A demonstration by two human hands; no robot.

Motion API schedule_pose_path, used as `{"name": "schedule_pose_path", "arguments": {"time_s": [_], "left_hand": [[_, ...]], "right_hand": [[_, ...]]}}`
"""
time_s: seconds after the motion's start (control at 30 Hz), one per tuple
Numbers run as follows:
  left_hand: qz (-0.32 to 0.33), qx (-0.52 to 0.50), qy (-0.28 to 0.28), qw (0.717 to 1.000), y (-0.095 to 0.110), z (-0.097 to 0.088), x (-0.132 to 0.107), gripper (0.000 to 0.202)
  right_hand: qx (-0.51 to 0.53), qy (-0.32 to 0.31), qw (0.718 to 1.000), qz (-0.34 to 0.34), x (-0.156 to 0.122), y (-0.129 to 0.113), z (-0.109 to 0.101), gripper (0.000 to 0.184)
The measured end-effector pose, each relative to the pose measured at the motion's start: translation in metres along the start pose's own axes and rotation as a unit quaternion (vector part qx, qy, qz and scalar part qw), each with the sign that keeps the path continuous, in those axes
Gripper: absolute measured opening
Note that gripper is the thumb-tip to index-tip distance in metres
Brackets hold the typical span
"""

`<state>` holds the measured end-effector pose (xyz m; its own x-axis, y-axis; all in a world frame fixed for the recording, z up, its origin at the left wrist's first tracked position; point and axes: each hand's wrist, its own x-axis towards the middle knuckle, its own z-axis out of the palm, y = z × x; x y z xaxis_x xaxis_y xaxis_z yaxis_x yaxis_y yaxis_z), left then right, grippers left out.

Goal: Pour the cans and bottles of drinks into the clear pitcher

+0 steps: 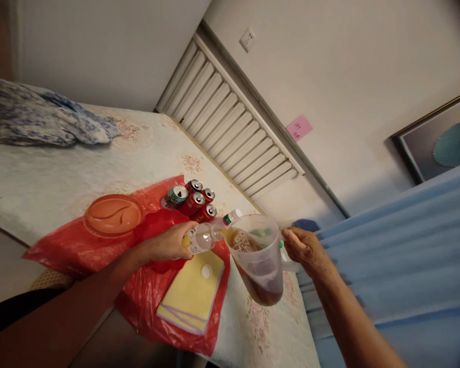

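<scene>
My left hand (pixel 172 243) is wrapped round a clear plastic bottle (pixel 201 239) with a yellow-and-white label. My right hand (pixel 302 248) is closed on the handle of a translucent plastic jug (pixel 260 276). Brown, foamy liquid stands in the tilted jug and reaches its lip, which meets the bottle's open neck. Below the bottle, a white cap (pixel 206 271) rests on a folded yellow cloth (pixel 191 296). Under the cloth spreads a red plastic bag (pixel 138 306). Another bottle with a green-and-white label (pixel 232 216) is partly hidden behind the jug.
Several drink cans, among them a green can (pixel 172 197), stand grouped beyond my left hand. An orange dish (pixel 115 215) lies on the bag. The floral-covered table (pixel 145 153) adjoins a radiator (pixel 233 117). Bunched patterned fabric (pixel 42 115) lies at left; a blue curtain (pixel 398 245) hangs at right.
</scene>
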<state>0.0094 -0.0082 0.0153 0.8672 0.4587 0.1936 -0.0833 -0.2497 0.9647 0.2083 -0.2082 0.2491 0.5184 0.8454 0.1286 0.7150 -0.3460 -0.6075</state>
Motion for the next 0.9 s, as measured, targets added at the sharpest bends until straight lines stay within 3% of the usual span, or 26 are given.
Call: {"name": "schedule_pose_path", "arguments": {"time_s": [0.37, 0.9], "left_hand": [[-0.001, 0.008, 0.002, 1.000, 0.0019, -0.0012, -0.0011, 0.064], [0.000, 0.025, -0.004, 1.000, 0.0031, -0.0005, -0.0002, 0.058]], "right_hand": [[-0.012, -0.006, 1.000, -0.002, 0.0003, -0.0024, -0.0004, 0.056], [-0.108, -0.038, 0.993, -0.011, 0.0018, -0.0028, -0.0033, 0.053]]}}
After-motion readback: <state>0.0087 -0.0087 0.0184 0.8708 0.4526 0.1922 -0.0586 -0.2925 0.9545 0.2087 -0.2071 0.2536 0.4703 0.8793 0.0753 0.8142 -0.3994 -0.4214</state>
